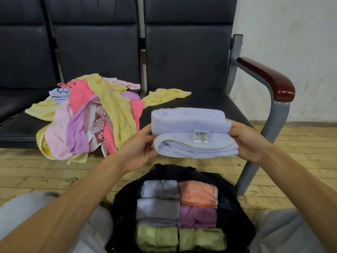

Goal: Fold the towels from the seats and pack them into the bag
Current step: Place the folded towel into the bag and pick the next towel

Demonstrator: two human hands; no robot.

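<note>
Two hands (197, 145) hold folded towel (191, 132), long axis left-right.

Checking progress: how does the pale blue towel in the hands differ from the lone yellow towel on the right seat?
The pale blue towel is folded thick; the yellow towel lies crumpled. The left hand and right hand hold the blue one up; the yellow one rests on the seat. Neither is in the bag.

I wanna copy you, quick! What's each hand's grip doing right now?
Left grip: holding the left end of the folded blue towel.
Right grip: holding the same towel's right end.
</note>
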